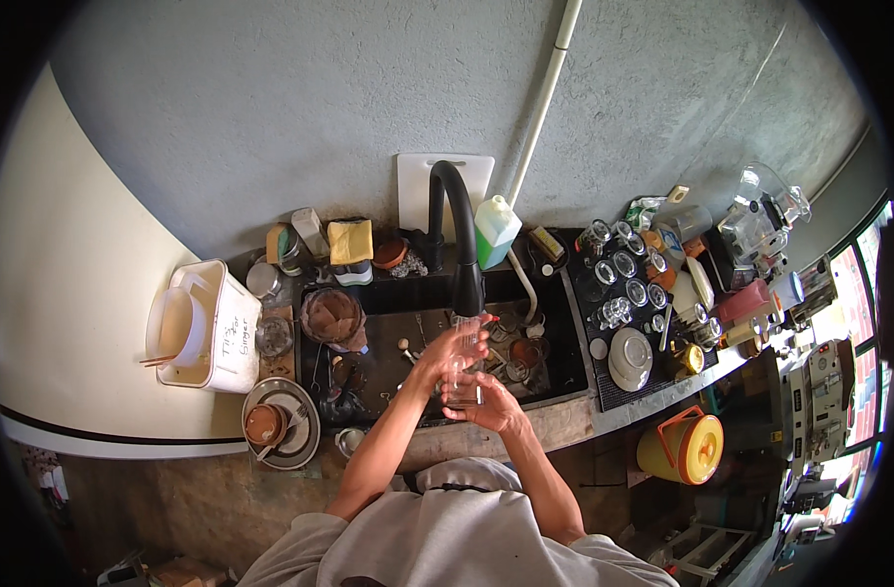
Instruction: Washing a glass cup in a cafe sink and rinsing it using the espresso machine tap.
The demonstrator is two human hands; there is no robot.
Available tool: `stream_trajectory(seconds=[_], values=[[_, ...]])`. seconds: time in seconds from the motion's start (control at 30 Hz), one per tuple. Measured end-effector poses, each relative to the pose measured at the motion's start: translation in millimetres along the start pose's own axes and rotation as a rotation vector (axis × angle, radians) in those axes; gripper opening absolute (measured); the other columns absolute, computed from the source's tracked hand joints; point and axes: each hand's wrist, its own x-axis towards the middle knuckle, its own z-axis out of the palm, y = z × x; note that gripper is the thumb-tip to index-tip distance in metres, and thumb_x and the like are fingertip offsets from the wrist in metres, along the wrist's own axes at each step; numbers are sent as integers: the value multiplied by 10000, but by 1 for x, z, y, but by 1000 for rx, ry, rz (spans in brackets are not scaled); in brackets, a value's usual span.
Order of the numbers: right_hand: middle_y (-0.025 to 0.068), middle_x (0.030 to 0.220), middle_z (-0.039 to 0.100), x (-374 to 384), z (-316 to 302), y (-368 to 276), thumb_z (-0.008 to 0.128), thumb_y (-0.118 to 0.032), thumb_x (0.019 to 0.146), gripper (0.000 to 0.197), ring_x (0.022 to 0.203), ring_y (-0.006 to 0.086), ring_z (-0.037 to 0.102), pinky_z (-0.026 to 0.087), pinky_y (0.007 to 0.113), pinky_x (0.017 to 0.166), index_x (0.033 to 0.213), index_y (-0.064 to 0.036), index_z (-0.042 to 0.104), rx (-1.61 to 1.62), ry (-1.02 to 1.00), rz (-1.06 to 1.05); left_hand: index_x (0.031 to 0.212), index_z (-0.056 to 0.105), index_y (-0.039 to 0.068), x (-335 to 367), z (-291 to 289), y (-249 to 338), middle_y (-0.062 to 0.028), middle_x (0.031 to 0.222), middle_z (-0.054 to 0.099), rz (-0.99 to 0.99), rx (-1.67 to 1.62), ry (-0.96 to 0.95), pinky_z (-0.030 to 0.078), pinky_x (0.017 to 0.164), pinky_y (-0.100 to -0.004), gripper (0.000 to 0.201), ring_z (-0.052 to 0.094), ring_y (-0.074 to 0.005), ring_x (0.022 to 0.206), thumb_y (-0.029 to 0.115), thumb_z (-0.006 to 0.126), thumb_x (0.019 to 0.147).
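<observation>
Below the black faucet (467, 249), over the dark sink (379, 328), a clear glass (464, 391) is held between two bare hands. The left hand (445, 354) curls around its upper part; the right hand (501, 406) cups its lower end, so the grip is narrow and shared. Whether water runs cannot be told. Sound handling, as judged here, calls for light, even pressure, one hand always bearing the wet glass while the other turns it, well clear of the spout and of the dishes (527, 354) beneath.
</observation>
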Motion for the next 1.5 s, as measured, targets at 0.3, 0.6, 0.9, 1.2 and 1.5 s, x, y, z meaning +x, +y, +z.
stream_trajectory(seconds=[0.3, 0.6, 0.9, 1.2, 1.5], values=[[48, 829, 703, 21, 7, -13, 801, -297, 836, 322, 703, 162, 664, 514, 350, 633, 946, -11, 701, -1094, 453, -448, 1129, 604, 44, 11, -7, 17, -51, 890, 677, 98, 343, 191, 632, 693, -326, 394, 698, -185, 726, 94, 836, 813], [84, 792, 692, 37, 13, -6, 841, -315, 762, 436, 731, 197, 683, 543, 361, 689, 943, 34, 653, -1298, 618, -541, 1119, 596, 31, 5, -1, 20, -56, 889, 690, 262, 578, 353, 607, 651, -286, 400, 706, -171, 749, 119, 844, 817], [139, 1026, 724, 17, -7, 4, 709, -239, 898, 342, 856, 237, 704, 574, 370, 800, 1132, 3, 650, -381, 123, -208, 1192, 594, 30, 1, -10, 14, -77, 980, 681, 4, 528, 183, 601, 766, -337, 423, 694, -192, 840, 161, 811, 852], [238, 884, 719, 26, 9, 9, 862, -519, 698, 711, 829, 316, 725, 558, 424, 758, 995, 83, 630, -1482, 805, -421, 1290, 481, -4, 12, 5, -3, -80, 891, 692, 557, 764, 654, 588, 632, -299, 521, 652, -130, 670, 137, 788, 892], [66, 1027, 708, 40, 0, -8, 583, -497, 1004, 449, 947, 215, 678, 531, 413, 867, 1119, -65, 628, -9, 261, -311, 1147, 607, 10, -18, 7, 39, -84, 931, 675, 871, 188, 395, 611, 733, -340, 226, 698, -196, 789, 47, 700, 944]])
